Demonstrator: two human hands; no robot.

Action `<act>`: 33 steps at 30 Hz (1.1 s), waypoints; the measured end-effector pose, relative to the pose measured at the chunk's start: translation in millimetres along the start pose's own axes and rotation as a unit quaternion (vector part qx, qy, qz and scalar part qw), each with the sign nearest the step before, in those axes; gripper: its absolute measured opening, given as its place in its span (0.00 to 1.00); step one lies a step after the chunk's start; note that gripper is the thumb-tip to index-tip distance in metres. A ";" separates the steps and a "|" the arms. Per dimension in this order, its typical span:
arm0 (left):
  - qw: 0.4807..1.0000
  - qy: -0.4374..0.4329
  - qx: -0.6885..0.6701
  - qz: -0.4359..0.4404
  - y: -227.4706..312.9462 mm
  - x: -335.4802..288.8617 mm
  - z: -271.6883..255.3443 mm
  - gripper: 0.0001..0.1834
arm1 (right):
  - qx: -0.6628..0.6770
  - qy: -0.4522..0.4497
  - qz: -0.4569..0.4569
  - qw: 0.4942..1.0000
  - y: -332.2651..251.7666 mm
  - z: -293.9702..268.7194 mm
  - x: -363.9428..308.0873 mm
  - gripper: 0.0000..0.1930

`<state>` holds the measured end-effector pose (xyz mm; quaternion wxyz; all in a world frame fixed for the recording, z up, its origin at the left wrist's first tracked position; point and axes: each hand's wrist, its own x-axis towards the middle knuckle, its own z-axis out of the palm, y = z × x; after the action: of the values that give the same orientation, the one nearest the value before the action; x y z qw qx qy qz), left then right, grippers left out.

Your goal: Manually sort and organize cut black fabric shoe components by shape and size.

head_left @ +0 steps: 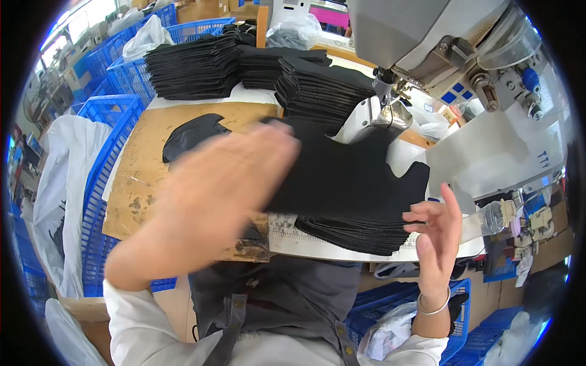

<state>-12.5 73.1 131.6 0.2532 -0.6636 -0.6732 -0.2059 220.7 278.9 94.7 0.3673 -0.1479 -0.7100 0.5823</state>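
Note:
A large black fabric piece (348, 177) lies flat on the worktable, its far edge by the metal arm of a sewing machine (369, 119). Below its near edge shows a stack of black cut pieces (360, 235). My left hand (226, 177), smeared by motion, is above a brown board (131, 195) with its fingertips near the fabric's left edge; whether it grips anything is not visible. A smaller black piece (192, 135) lies on the board, partly behind that hand. Beside the fabric's right corner, my right hand (436, 229) is raised, fingers apart and holding nothing.
Tall stacks of black cut pieces (192, 67) stand along the table's far side. Blue plastic crates (110, 195) with white bags flank the table at left. Another blue crate (461, 317) is below at right. The grey machine head (421, 30) overhangs the far right.

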 end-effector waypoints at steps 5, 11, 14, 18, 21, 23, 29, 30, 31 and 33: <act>0.975 0.078 0.182 -0.098 -76.7 19.8 -3.5 0.27 | -0.221 -0.086 -0.106 0.966 17.9 -0.4 -2.4 0.24; 0.990 -0.049 0.132 0.001 -99.9 135.2 91.1 0.17 | -0.245 -0.175 -0.149 0.942 21.9 22.6 -3.4 0.19; 0.994 -0.073 -0.075 0.036 -84.5 133.6 114.4 0.27 | -0.256 -0.209 -0.205 0.921 27.9 35.3 -11.4 0.19; 0.982 0.141 0.016 0.125 -80.9 105.2 90.6 0.17 | -0.279 -0.275 -0.274 0.878 46.8 47.0 -22.8 0.19; 0.983 -0.126 -0.136 0.006 -53.3 28.4 61.9 0.06 | -0.250 -0.293 -0.276 0.881 66.4 52.3 -25.3 0.19; 0.945 -0.244 -0.215 0.039 -46.8 -30.2 59.0 0.09 | -0.237 -0.320 -0.267 0.878 65.9 59.3 -21.5 0.19; 0.976 -0.205 -0.050 0.054 -17.0 -89.6 70.3 0.12 | -0.217 -0.338 -0.264 0.877 69.7 72.6 -24.8 0.19; 0.976 -0.206 -0.051 0.054 -15.5 -91.5 68.4 0.12 | -0.214 -0.339 -0.262 0.878 69.1 73.5 -26.1 0.19; 0.973 -0.228 -0.037 0.026 -14.7 -92.8 66.8 0.10 | -0.216 -0.337 -0.260 0.879 69.4 73.3 -28.0 0.19; 0.969 -0.248 -0.025 0.000 -13.7 -88.9 57.3 0.07 | -0.216 -0.314 -0.238 0.893 70.0 72.4 -31.4 0.20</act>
<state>-30.9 37.6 32.7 0.0618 -0.7004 -0.7092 -0.0519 176.8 226.3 14.5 0.2121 0.1405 -0.9107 0.3256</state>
